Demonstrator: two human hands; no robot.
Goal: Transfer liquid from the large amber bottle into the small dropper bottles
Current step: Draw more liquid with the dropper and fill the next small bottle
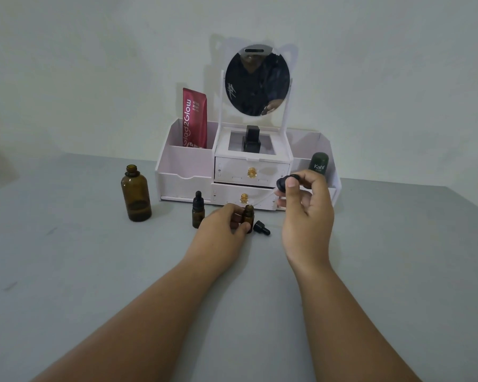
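The right hand point(307, 213) pinches the black bulb of a dropper point(287, 180), whose glass tube slants down toward the mouth of the open small bottle point(248, 215). The left hand point(221, 230) grips that bottle on the table point(94, 271), probably to steady it. A loose cap point(261, 228) lies just beside it. A capped small bottle point(198, 209) and the uncapped large amber bottle point(135, 195) stand further left.

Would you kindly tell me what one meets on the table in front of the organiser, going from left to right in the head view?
In order: large amber bottle → capped dropper bottle → left hand gripping the open small bottle → loose dropper cap → right hand pinching a dropper.
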